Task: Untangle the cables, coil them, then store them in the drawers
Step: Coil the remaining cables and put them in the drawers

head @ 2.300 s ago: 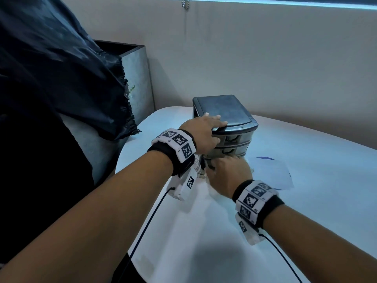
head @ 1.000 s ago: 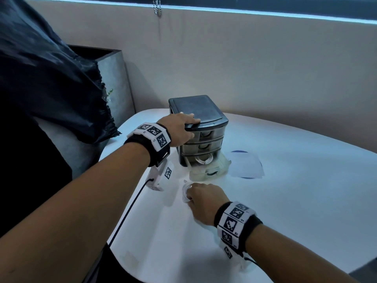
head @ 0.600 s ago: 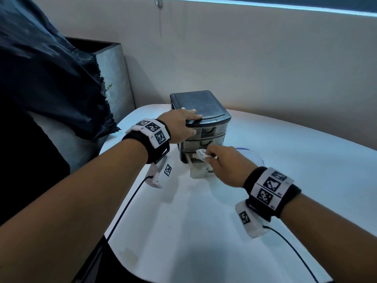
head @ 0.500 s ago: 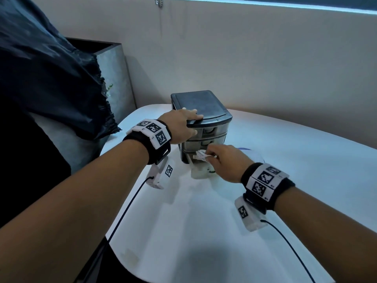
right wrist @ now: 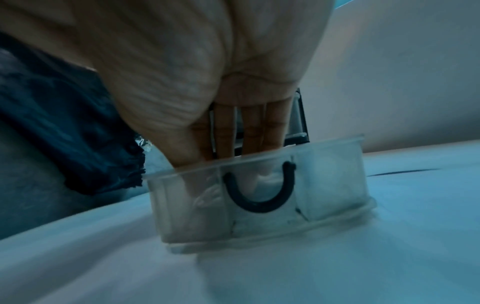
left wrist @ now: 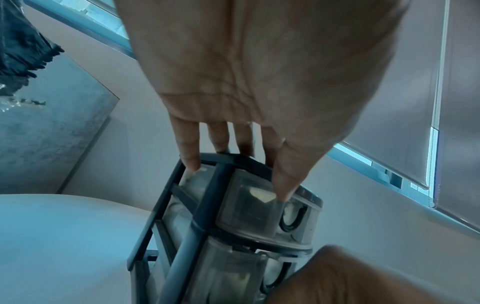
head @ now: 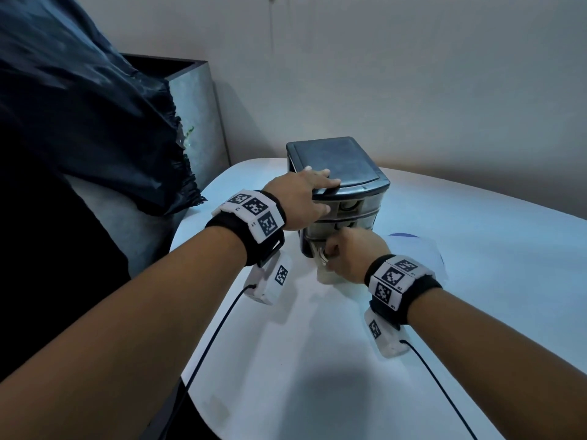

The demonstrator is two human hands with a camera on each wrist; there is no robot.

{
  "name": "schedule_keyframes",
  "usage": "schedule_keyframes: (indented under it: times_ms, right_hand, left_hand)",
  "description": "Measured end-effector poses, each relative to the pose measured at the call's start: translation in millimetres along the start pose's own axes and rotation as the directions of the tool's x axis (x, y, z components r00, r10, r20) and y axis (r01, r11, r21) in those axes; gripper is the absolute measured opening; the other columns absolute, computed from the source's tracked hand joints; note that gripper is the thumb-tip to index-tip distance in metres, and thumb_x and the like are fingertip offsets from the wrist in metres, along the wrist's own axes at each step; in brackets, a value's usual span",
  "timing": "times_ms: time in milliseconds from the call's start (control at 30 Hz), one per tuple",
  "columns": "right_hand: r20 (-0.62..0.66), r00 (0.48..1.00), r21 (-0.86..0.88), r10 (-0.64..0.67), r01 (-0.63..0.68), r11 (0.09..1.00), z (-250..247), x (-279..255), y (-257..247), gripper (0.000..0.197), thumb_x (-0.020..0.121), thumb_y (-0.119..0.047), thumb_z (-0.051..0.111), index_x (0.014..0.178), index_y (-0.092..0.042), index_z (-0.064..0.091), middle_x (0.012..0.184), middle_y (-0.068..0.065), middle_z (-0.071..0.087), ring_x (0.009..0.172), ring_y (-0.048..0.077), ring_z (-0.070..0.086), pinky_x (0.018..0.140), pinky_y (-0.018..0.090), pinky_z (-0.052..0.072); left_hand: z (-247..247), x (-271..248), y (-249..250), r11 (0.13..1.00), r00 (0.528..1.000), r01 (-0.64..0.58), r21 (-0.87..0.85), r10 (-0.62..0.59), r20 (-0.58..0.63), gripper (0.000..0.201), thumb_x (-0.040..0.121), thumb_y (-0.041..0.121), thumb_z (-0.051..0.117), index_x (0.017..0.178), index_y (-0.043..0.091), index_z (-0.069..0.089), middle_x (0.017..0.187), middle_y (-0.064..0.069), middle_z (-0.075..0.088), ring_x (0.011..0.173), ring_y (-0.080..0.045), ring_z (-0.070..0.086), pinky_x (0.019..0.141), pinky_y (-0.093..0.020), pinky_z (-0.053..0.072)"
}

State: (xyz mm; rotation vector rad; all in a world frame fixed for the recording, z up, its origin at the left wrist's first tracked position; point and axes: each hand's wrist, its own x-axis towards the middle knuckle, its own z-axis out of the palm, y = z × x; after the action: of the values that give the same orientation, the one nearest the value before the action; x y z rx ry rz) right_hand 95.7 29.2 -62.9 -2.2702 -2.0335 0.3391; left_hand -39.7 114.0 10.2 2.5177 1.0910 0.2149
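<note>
Left hand (head: 298, 201) fingers (left wrist: 191, 154) lie straight, pressing the drawer unit (head: 344, 173) top; right hand (head: 352, 255) fingers (right wrist: 226, 133), pressed together, reach into the pulled-out bottom drawer (right wrist: 335, 185).

The drawer unit (head: 338, 198) stands on the counter (head: 444, 312) near its far edge, its bottom drawer (right wrist: 259, 197) pulled out toward the person. The left hand (head: 298, 201) rests on the unit's top front corner; the right hand (head: 352, 254) reaches into the bottom drawer. A paper sheet (head: 416, 252) lies just right of the unit.
</note>
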Motion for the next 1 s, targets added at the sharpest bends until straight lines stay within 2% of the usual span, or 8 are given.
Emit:
schedule_keyframes:
  times_ms: [133,267,367,433,500,567,667,1000]
  right_hand:
    - [-0.03,0.998,0.129,-0.053,0.056,0.99,-2,-11,6,0.012,0.084,-0.025,0.063,0.088,-0.02,0.074,0.088,0.002,0.071,0.082,0.027,0.063,0.076,0.036,0.054]
    - [-0.172,0.985,0.177,-0.029,0.059,0.982,-2,-30,13,0.016,0.092,-0.03,0.057,0.087,-0.019,0.067,0.085,-0.003,0.063,0.08,0.022,0.058,0.068,0.029,0.046]
    - [-0.133,0.991,0.131,0.025,-0.007,0.991,-2,-44,17,0.03,0.092,-0.042,0.058,0.07,-0.022,0.057,0.067,-0.008,0.053,0.069,0.02,0.051,0.06,0.027,0.037]
    - [-0.062,0.998,0.05,0.032,-0.029,0.998,-1,-49,18,0.036,0.09,-0.05,0.058,0.068,-0.022,0.057,0.066,-0.007,0.054,0.068,0.02,0.054,0.06,0.027,0.039]
    - [0.008,1.0,-0.012,0.026,-0.026,1.0,1,-51,19,0.035,0.088,-0.056,0.059,0.074,-0.024,0.061,0.075,-0.006,0.062,0.075,0.022,0.06,0.065,0.026,0.043]
    - [0.079,0.997,0.0,0.024,-0.024,1.0,4,-50,18,0.039,0.083,-0.062,0.061,0.1,-0.028,0.066,0.106,-0.007,0.066,0.098,0.021,0.062,0.081,0.03,0.049]
    - [0.129,0.992,0.067,-0.007,-0.001,0.998,8,-49,13,0.057,0.08,-0.066,0.062,0.124,-0.03,0.055,0.132,-0.012,0.053,0.116,0.016,0.054,0.093,0.035,0.048]
    - [0.034,0.999,0.324,0.038,-0.047,0.945,6,-106,13,0.028,0.089,-0.054,0.059,0.106,-0.032,0.062,0.099,-0.015,0.066,0.086,0.007,0.061,0.084,0.03,0.051]
  left_hand:
    - [0,0,1,1.0,1.0,-0.003,-0.002,0.003,-0.003,0.058,0.095,0.031,0.06,0.148,0.042,0.038,0.161,0.018,0.024,0.151,-0.009,0.012,0.121,-0.035,0.016]
    - [-1,-1,3,1.0,1.0,0.008,-0.004,-0.008,0.003,0.058,0.095,0.031,0.06,0.148,0.043,0.037,0.161,0.018,0.024,0.151,-0.009,0.012,0.121,-0.035,0.016]
    - [-1,-2,3,1.0,1.0,0.009,-0.005,-0.009,-0.001,0.058,0.095,0.03,0.06,0.147,0.043,0.037,0.16,0.019,0.024,0.151,-0.008,0.012,0.121,-0.034,0.016]
    - [-1,-2,3,1.0,1.0,0.008,0.001,-0.008,-0.002,0.058,0.095,0.03,0.06,0.147,0.044,0.037,0.16,0.019,0.024,0.151,-0.008,0.012,0.121,-0.035,0.016]
    - [-1,-3,3,1.0,1.0,0.007,0.005,-0.007,0.001,0.058,0.095,0.03,0.06,0.147,0.043,0.037,0.16,0.019,0.024,0.151,-0.009,0.012,0.122,-0.035,0.016]
    - [-1,-3,3,1.0,1.0,0.008,0.008,-0.008,0.003,0.058,0.095,0.029,0.06,0.147,0.043,0.038,0.16,0.018,0.025,0.151,-0.01,0.013,0.122,-0.036,0.016]
    - [-1,-1,3,1.0,1.0,0.008,0.017,-0.009,0.005,0.058,0.095,0.029,0.059,0.147,0.043,0.038,0.16,0.018,0.025,0.151,-0.01,0.014,0.122,-0.037,0.017]
    - [-6,-2,8,0.999,1.0,0.016,0.038,-0.017,0.023,0.058,0.095,0.028,0.058,0.148,0.04,0.038,0.161,0.016,0.025,0.151,-0.012,0.015,0.122,-0.036,0.015]
